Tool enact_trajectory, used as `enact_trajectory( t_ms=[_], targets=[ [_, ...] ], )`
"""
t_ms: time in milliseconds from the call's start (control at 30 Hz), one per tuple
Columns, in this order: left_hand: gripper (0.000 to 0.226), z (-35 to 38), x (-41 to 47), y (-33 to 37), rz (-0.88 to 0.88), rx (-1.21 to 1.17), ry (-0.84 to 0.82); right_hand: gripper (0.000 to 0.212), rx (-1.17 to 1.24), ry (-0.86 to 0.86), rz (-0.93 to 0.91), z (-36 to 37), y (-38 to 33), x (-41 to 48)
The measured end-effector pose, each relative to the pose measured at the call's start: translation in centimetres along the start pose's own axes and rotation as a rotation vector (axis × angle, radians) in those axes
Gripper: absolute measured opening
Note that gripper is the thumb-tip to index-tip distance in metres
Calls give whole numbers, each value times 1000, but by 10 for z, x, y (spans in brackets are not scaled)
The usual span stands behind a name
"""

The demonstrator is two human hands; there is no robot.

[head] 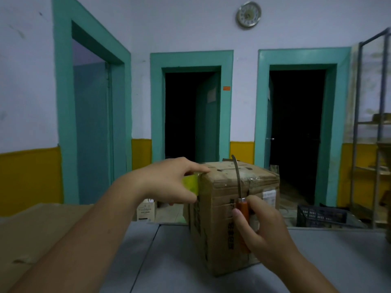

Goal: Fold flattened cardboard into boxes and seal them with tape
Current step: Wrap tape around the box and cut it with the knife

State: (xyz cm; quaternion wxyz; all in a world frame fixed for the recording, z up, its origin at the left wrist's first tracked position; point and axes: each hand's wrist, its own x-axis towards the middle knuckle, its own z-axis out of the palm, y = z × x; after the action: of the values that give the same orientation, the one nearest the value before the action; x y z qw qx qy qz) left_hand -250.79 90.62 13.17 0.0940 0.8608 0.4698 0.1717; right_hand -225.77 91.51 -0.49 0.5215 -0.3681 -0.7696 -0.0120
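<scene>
A worn brown cardboard box point(220, 235) stands upright on the grey table point(169, 261), its top flaps closed. My left hand point(171, 180) holds a yellow-green tape roll point(190, 183) against the box's upper left edge, index finger stretched along the top edge. My right hand point(260, 231) grips the orange wooden handle of a knife point(240, 187). The knife's thin curved blade points up in front of the box's near face, its tip above the top edge.
Flattened cardboard point(31, 233) lies on the table at the left. A dark plastic crate point(321, 214) sits on the floor behind the table on the right, and a small white carton point(146, 210) behind it on the left. A metal shelf rack point(376, 123) stands at the far right.
</scene>
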Motion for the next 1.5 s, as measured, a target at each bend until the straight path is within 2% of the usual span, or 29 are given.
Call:
enact_trajectory(
  t_ms=[167, 267, 433, 533, 667, 1033, 1267, 1500],
  targets=[
    [68, 0, 1, 5, 40, 70, 34, 31, 100, -93, 83, -6, 7, 4],
    [69, 2, 4, 3, 32, 79, 66, 27, 205, -92, 129, -13, 4, 3],
    [67, 3, 7, 2, 44, -33, 73, 41, 285, -14, 39, -20, -28, 3],
    [62, 0, 7, 1, 57, -72, 57, 28, 323, -115, 26, -16, -45, 2],
    [51, -2, 5, 0, 70, -89, 59, 31, 252, -194, 81, -10, -50, 2],
    [63, 4, 3, 10, 30, -6, 103, 44, 215, -281, 207, -15, -60, 2],
    [50, 1, 3, 5, 36, 65, 105, 36, 195, -333, 296, -22, -75, 6],
    [63, 3, 4, 7, 50, 116, 93, 48, 141, -358, 339, -17, -83, 7]
  ],
)
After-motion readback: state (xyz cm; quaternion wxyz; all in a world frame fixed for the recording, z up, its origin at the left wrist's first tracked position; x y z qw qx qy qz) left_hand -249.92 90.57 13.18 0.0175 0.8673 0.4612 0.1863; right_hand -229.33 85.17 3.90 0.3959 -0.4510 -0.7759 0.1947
